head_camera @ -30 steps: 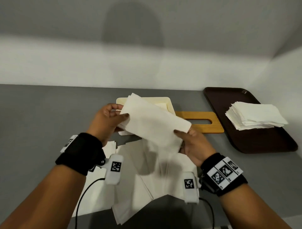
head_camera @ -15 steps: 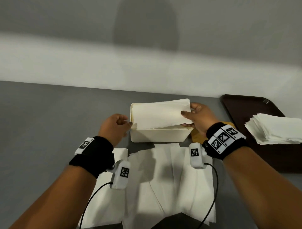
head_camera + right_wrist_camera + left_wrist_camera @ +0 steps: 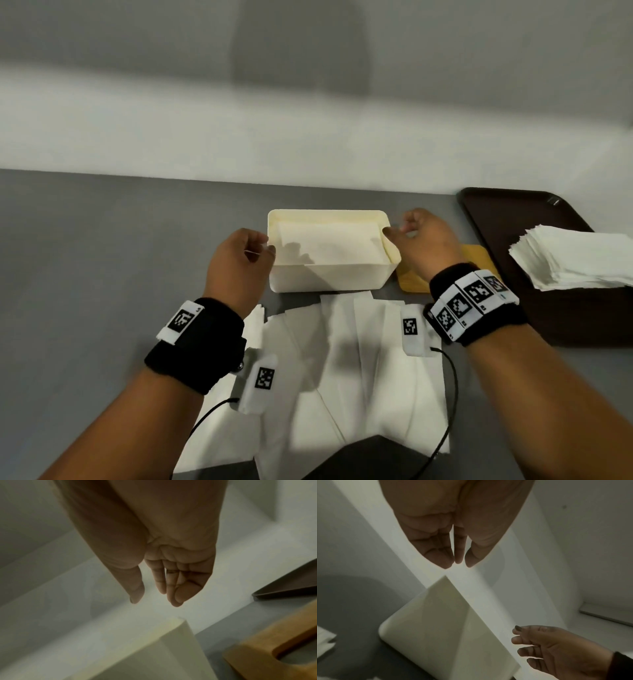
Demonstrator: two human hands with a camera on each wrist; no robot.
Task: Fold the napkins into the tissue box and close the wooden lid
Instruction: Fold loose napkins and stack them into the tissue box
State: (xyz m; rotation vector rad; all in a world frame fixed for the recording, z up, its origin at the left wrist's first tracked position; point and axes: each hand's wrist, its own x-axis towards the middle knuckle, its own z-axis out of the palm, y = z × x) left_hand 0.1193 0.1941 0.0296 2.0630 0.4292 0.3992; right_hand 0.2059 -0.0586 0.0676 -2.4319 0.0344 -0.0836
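Note:
The cream tissue box (image 3: 329, 278) stands open mid-table, with a folded white napkin (image 3: 330, 241) lying flat inside. My left hand (image 3: 268, 247) hovers at the box's left end, fingers loosely curled and holding nothing; the left wrist view shows the left hand (image 3: 458, 562) empty above the box (image 3: 436, 622). My right hand (image 3: 394, 233) sits at the box's right end, also empty, with relaxed fingers (image 3: 178, 599) and the thumb apart. The wooden lid (image 3: 411, 275) lies right of the box, partly hidden behind my right wrist. Several unfolded napkins (image 3: 342, 359) overlap on the table in front of the box.
A dark brown tray (image 3: 513, 219) at the right holds a stack of white napkins (image 3: 575, 257). A white wall runs close behind the box. A dark object (image 3: 370, 459) sits at the near table edge. Grey tabletop extends to the left.
Both hands carried the folded napkin from above the table to the box, lowered it inside and let go. They now rest empty at the box's two ends.

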